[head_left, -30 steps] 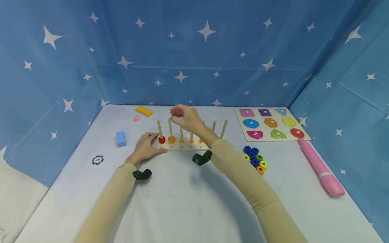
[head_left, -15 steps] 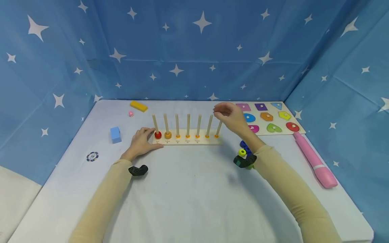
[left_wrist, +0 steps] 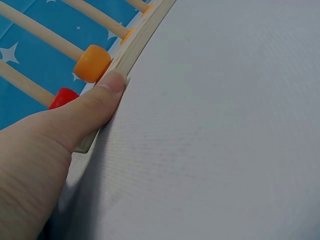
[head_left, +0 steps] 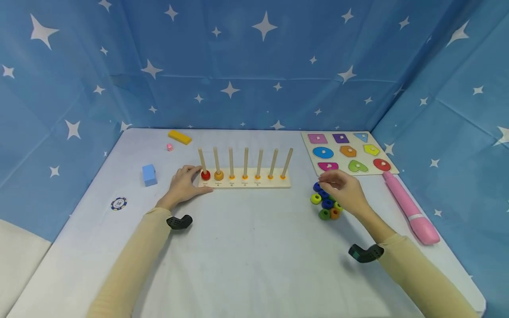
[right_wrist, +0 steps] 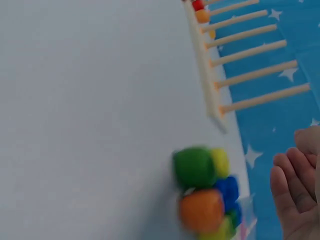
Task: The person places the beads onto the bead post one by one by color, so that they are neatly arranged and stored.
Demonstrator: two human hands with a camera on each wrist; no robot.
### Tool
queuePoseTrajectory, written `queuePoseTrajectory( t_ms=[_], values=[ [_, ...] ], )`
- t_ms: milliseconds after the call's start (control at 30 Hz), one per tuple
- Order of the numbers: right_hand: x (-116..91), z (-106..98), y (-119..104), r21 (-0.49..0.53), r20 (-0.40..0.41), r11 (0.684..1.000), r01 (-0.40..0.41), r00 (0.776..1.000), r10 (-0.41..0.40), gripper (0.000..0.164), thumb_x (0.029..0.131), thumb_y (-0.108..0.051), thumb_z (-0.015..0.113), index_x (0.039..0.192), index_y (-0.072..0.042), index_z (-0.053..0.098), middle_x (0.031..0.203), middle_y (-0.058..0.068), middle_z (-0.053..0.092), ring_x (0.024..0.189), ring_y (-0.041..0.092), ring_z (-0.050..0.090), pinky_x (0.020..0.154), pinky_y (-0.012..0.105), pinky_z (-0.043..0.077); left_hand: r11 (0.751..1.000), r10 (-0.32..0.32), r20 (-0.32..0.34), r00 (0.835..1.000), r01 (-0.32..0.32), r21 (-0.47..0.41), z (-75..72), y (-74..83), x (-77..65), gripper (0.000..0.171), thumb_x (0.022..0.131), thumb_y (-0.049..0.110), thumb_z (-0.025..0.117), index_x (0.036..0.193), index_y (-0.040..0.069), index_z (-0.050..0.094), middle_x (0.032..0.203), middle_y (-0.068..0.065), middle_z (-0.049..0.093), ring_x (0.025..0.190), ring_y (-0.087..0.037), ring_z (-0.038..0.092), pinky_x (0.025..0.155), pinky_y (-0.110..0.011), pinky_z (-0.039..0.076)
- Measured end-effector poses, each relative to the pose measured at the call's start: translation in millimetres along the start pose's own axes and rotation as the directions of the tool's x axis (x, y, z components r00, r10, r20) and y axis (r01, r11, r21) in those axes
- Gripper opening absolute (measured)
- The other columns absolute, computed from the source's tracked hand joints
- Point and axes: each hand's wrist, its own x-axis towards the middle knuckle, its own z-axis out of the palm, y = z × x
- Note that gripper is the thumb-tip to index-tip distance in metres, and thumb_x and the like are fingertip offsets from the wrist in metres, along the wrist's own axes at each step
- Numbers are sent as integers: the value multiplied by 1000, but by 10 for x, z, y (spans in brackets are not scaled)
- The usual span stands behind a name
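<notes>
A wooden peg board with several upright pegs stands in the middle of the table; a red bead is on its leftmost peg and an orange bead on the one beside it. My left hand holds the board's left end, fingers at the back and thumb along the front edge. Loosely curved and holding nothing, my right hand hovers over a cluster of loose beads, among them a green bead, a yellow bead and an orange one. The hand overlaps some beads in the head view.
A shape puzzle board lies at the back right, with a pink bat-like object in front of it. On the left are a blue block, a poker chip, a yellow block and a small pink piece.
My right hand has moved from above the pegs rightward and toward me, over the loose beads. My left hand stays on the board's left end. The head view has shifted slightly.
</notes>
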Motion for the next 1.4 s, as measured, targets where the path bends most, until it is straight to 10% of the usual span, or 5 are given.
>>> queuePoseTrajectory(
  t_ms=[467,933,1400],
  values=[
    [-630,-135,786,-163,-43,986,-20,999,13,21,85,-2,68,106,0,63,97,12,67,87,4,62,76,11,47,1000,10,-5,1000,-10,-5,12,-24,-1,99,70,60,74,145,8,37,137,-19,35,120,-35,33,99,-54,26],
    [-612,-86,835,-423,14,891,164,984,-175,31,69,1,80,97,-5,70,88,2,68,73,14,59,65,26,51,1000,6,-10,1000,-6,-9,28,-37,10,101,68,62,74,145,9,37,137,-18,35,121,-35,33,100,-54,26],
    [-478,-175,701,-390,13,910,139,989,-145,25,76,-1,76,100,-5,70,90,2,69,75,18,62,67,28,53,1000,-1,-12,1000,1,-6,46,-64,20,102,67,65,73,145,10,37,136,-17,36,121,-34,33,100,-54,26]
  ],
)
